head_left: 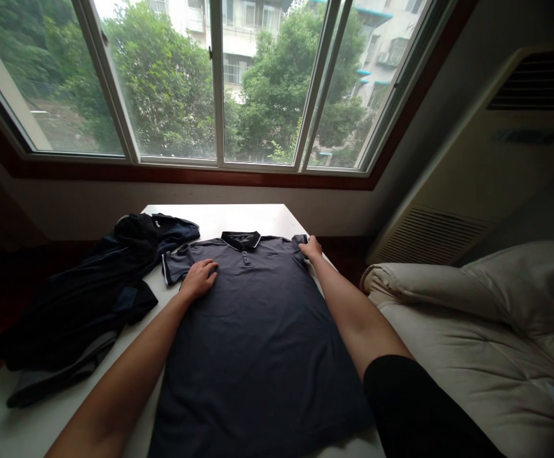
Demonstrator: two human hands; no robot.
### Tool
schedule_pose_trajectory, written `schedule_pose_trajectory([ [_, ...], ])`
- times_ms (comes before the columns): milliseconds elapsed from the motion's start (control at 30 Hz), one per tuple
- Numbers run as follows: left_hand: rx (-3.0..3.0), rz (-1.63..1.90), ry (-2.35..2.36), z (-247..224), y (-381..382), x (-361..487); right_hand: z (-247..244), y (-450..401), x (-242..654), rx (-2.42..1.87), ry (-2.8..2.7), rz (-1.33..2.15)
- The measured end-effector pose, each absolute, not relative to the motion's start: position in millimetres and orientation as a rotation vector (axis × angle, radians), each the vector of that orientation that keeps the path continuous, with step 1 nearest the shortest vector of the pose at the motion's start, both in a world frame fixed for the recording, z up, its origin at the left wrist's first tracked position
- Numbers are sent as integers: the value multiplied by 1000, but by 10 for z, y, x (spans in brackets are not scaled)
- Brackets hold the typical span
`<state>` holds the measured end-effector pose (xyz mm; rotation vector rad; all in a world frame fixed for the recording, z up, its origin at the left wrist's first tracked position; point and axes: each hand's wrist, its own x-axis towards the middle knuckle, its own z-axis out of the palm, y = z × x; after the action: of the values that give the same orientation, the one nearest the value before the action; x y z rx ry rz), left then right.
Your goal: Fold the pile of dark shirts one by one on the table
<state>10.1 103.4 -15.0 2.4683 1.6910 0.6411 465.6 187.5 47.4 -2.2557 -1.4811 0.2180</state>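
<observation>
A dark grey polo shirt (262, 337) lies spread front side up, its black collar (241, 240) toward the window. My left hand (200, 277) rests flat on the shirt's chest near the left sleeve (176, 264), fingers stretched out. At the other side, my right hand (311, 248) pinches the edge of the right sleeve (299, 240). Buttons run down the placket below the collar. The shirt's lower hem reaches toward the near end of the table.
The shirt lies on a white table (219, 215). A heap of dark clothes (90, 286) covers its left side and hangs over the edge. A beige sofa (467, 331) stands at the right, with a floor-standing air conditioner (486, 159) behind it. Ahead is a window (217, 168).
</observation>
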Motion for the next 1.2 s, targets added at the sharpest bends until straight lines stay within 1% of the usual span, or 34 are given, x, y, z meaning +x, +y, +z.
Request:
schedule_pose_trajectory([
  [133, 2469, 663, 1680, -163, 1037, 95, 575, 1824, 4589, -2130, -1545, 148],
  [300, 2461, 658, 1684, -177, 1043, 88, 558, 1591, 4368, -1816, -1906, 3],
  [467, 2454, 655, 1680, -167, 1038, 87, 361, 1329, 4128, -1661, -2173, 218],
  [533, 2457, 658, 1681, -165, 1035, 88, 325, 1335, 4077, -1689, -2114, 223],
  [667, 2451, 684, 1672, -172, 1034, 86, 317, 1509, 4023, -1850, -1924, 121],
  [833, 2449, 690, 1663, -168, 1031, 84, 157, 1654, 3914, -1950, -1928, 132],
  [1000, 2455, 660, 1676, -149, 1023, 88, -3, 1649, 3838, -2039, -1898, -100],
  [1200, 2478, 668, 1671, -169, 1033, 85, 54, 1618, 3847, -1990, -1826, -204],
])
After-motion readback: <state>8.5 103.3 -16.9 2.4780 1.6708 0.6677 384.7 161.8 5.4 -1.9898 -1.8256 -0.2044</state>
